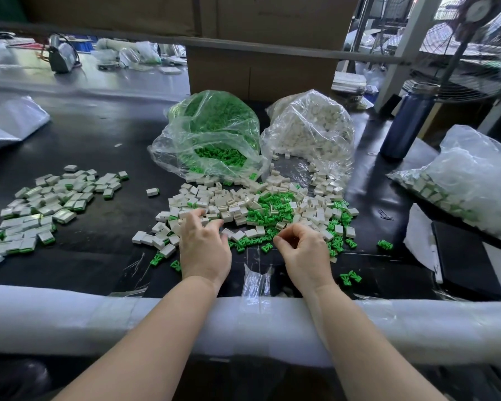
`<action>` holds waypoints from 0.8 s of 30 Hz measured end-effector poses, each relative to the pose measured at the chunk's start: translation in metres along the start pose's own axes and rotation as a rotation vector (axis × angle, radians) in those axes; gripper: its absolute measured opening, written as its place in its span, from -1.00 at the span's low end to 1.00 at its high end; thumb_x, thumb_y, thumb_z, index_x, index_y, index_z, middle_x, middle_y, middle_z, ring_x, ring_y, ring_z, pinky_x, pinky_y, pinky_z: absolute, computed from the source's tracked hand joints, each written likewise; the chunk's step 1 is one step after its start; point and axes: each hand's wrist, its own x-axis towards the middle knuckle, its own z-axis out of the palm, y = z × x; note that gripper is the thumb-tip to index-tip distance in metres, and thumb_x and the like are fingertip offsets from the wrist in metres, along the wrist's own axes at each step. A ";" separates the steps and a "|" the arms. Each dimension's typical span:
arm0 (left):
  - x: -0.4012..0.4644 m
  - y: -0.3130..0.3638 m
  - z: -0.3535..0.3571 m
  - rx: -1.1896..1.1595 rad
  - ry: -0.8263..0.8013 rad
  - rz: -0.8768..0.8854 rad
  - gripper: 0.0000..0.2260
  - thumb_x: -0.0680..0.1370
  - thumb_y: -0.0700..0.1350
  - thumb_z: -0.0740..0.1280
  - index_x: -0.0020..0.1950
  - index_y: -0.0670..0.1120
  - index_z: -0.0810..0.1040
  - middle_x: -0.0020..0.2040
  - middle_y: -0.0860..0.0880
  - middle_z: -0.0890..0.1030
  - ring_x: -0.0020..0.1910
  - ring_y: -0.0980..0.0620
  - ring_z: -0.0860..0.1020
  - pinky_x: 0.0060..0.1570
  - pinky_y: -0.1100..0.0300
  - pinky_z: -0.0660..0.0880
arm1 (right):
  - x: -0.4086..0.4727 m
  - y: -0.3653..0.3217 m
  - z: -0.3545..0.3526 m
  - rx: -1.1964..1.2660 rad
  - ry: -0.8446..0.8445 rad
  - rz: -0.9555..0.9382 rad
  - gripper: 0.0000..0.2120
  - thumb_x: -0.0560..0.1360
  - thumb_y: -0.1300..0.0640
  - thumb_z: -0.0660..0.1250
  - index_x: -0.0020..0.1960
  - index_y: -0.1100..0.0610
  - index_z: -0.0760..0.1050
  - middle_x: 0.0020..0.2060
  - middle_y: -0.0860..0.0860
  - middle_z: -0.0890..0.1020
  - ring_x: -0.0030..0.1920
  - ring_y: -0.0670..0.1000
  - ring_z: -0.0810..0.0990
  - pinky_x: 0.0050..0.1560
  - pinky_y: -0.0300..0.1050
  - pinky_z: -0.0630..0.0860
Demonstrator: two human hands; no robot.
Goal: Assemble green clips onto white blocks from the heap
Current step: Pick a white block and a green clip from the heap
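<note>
Reaching into mixed heap (261,211) on tabletop (93,134): left hand (204,247) spread flat over white blocks (214,204), nothing held. Right hand (302,250) curled; green clip inside cannot be told. Wrong piece easily grabbed; loose green clips (249,243) easily knocked off edge.

Dark blue bottle (406,123), standing fan (475,47)

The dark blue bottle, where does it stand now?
In the head view the dark blue bottle stands upright at the far right of the table, just right of the bag of white blocks.
</note>
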 end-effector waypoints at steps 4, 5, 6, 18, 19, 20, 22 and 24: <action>0.001 0.001 0.004 0.178 -0.069 0.067 -0.65 0.59 0.05 0.15 0.34 0.00 0.43 0.40 -0.07 0.14 0.40 -0.07 0.10 0.42 0.05 0.01 | -0.002 -0.002 0.003 -0.206 -0.006 -0.054 -0.94 0.49 0.11 0.37 -0.15 0.06 0.52 -0.19 -0.10 0.48 -0.15 -0.09 0.42 -0.12 -0.29 0.27; 0.001 0.002 0.005 0.218 -0.092 0.077 -0.64 0.60 0.09 0.11 0.35 0.02 0.42 0.42 -0.07 0.12 0.42 -0.07 0.06 0.43 0.03 -0.03 | -0.002 -0.003 0.003 -0.247 -0.003 -0.067 -0.93 0.49 0.07 0.36 -0.11 0.07 0.54 -0.17 -0.10 0.48 -0.13 -0.09 0.42 -0.07 -0.27 0.30; 0.002 0.002 0.007 0.248 -0.108 0.087 -0.63 0.60 0.12 0.08 0.34 0.04 0.42 0.43 -0.06 0.10 0.43 -0.07 0.03 0.43 0.02 -0.06 | -0.002 -0.004 0.004 -0.280 -0.001 -0.073 -0.89 0.49 0.04 0.36 -0.07 0.08 0.55 -0.13 -0.08 0.49 -0.11 -0.07 0.44 0.00 -0.23 0.35; 0.001 0.000 0.007 0.015 -0.063 0.077 -0.85 0.50 0.08 0.32 0.01 0.07 0.57 0.28 0.01 0.33 0.31 -0.02 0.18 0.30 0.09 0.11 | 0.000 -0.004 0.013 -0.522 -0.042 -0.111 -0.75 0.56 -0.05 0.22 0.04 0.08 0.56 -0.02 -0.02 0.51 0.01 -0.01 0.48 0.07 -0.13 0.34; 0.001 0.000 0.006 0.019 -0.059 0.078 -0.86 0.50 0.08 0.33 0.00 0.08 0.57 0.26 0.03 0.35 0.30 -0.02 0.19 0.28 0.09 0.12 | -0.001 -0.004 0.013 -0.513 -0.032 -0.118 -0.75 0.57 -0.03 0.20 0.03 0.09 0.56 -0.03 -0.02 0.51 -0.01 -0.01 0.48 0.04 -0.14 0.35; 0.001 0.001 0.006 0.022 -0.058 0.078 -0.87 0.50 0.08 0.33 -0.01 0.08 0.56 0.24 0.04 0.36 0.28 -0.01 0.19 0.25 0.09 0.13 | -0.001 -0.004 0.012 -0.495 -0.019 -0.120 -0.76 0.58 -0.01 0.19 0.01 0.10 0.56 -0.05 -0.01 0.52 -0.04 -0.01 0.47 0.00 -0.15 0.36; -0.001 0.002 0.004 0.020 -0.053 0.085 -0.89 0.50 0.06 0.33 -0.01 0.09 0.55 0.18 0.07 0.41 0.24 0.00 0.22 0.13 0.12 0.10 | -0.002 -0.005 0.010 -0.438 0.013 -0.114 -0.77 0.59 0.02 0.18 -0.02 0.11 0.55 -0.08 -0.02 0.55 -0.13 -0.03 0.45 -0.12 -0.19 0.35; -0.003 0.004 0.002 -0.011 -0.023 0.123 -0.90 0.51 0.02 0.33 -0.01 0.07 0.55 0.11 0.08 0.49 0.16 0.01 0.29 -0.04 0.20 0.04 | -0.003 -0.006 0.009 -0.365 0.033 -0.116 -0.78 0.60 0.05 0.18 -0.03 0.12 0.55 -0.15 -0.01 0.61 -0.21 -0.04 0.45 -0.20 -0.18 0.35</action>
